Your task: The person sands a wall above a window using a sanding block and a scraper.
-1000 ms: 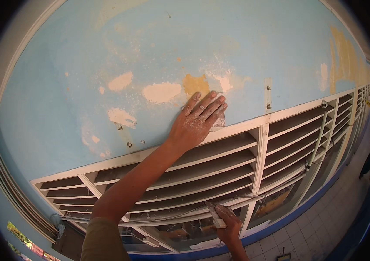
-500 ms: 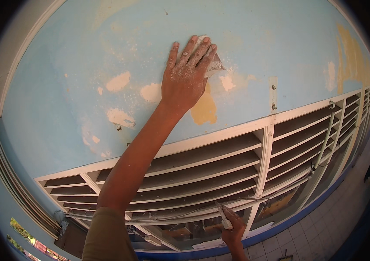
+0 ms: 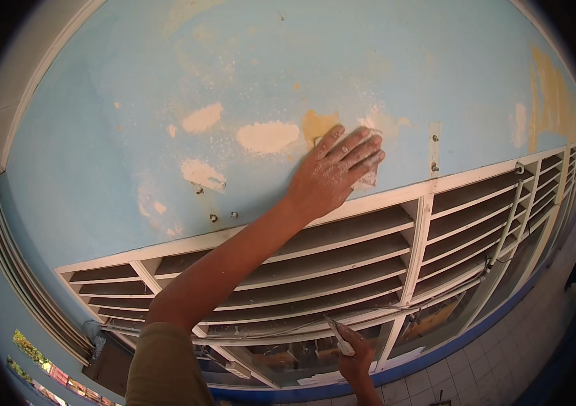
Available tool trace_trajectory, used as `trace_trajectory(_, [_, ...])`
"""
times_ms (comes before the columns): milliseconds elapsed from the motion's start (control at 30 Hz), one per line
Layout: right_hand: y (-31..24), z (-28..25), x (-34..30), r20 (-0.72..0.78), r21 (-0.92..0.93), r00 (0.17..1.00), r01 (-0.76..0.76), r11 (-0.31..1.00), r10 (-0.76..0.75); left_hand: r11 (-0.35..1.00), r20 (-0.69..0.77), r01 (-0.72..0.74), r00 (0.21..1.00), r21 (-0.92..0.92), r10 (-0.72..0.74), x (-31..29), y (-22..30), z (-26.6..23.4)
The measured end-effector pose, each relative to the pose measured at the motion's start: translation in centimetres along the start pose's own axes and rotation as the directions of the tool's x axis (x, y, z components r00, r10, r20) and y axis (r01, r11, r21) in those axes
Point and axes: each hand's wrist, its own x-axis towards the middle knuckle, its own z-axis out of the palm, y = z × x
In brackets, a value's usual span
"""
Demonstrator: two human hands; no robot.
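Note:
My left hand (image 3: 334,166) lies flat against the light blue wall (image 3: 369,61), fingers together over a dusty piece of sandpaper (image 3: 368,180). White powder coats the fingers and knuckles. A yellowish patch (image 3: 317,124) shows just above the hand, and a pale filler patch (image 3: 267,138) lies to its left. Lower down, away from the wall, my right hand (image 3: 357,358) is closed around a flat, tapered tool smeared with white (image 3: 339,338), which looks like a putty knife. Its handle is hidden in the fingers.
White-framed louvres (image 3: 328,267) run below the painted wall, with a thin cable (image 3: 301,331) along them. Bolts (image 3: 435,166) stick out of the wall. Pipes (image 3: 27,271) run down at the left. A tiled floor (image 3: 464,369) lies at lower right.
My left hand has moved down and to the right across the wall with the sandpaper, uncovering the pale patch. The right hand has shifted only slightly, still holding its tool.

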Motion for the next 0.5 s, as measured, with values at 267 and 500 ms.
trace_trajectory(267, [-0.4, 1.2, -1.8, -0.005, 0.087, 0.999, -0.04, 0.995, 0.04, 0.924, -0.254, 0.378, 0.901, 0.063, -0.351, 1.8, -4.7, -3.5])
trace_trajectory(500, [-2.6, -0.7, 1.1, -0.055, 0.038, 0.998, 0.024, 0.999, -0.022, 0.912, -0.123, 0.388, 0.92, 0.131, -0.373, -6.1, -7.4, -7.1])
